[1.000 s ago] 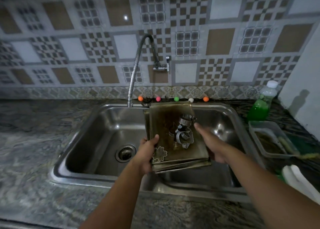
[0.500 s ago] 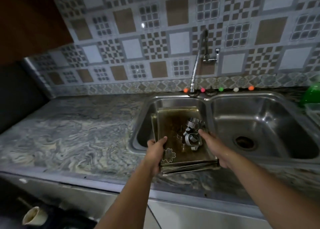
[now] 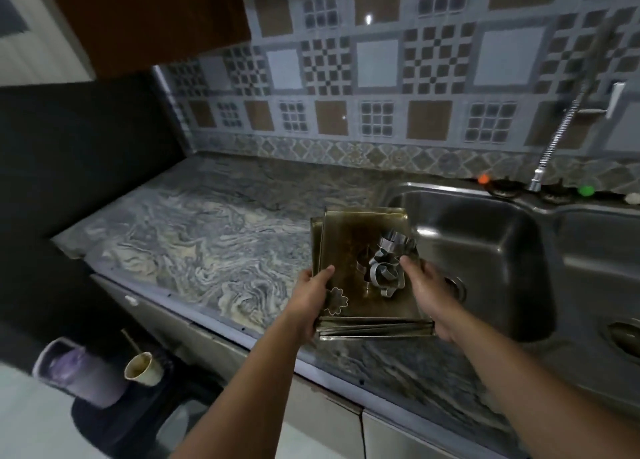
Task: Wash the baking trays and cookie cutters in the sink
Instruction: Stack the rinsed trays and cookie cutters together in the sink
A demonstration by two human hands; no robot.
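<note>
Above the marbled counter (image 3: 214, 236), beside a two-basin sink (image 3: 485, 250), both hands grip a stack of baking trays (image 3: 349, 247): left hand (image 3: 311, 295) on one side, right hand (image 3: 429, 295) on the other. Tray count is unclear, perhaps three. Cookie cutters (image 3: 384, 268) lie heaped and tangled on top; one flower cutter (image 3: 335, 301) sits apart.

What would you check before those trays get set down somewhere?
1. Both hands grip the stack of baking trays: left hand, right hand. Ok.
2. Stack level: roughly, ok.
3. Loose cookie cutters piled on top, could slide: not ok.
4. Flower-shaped cutter near the front edge by the left thumb: not ok.
5. Marble counter to the left bare: ok.
6. Sink basin free of dishes: ok.
</note>
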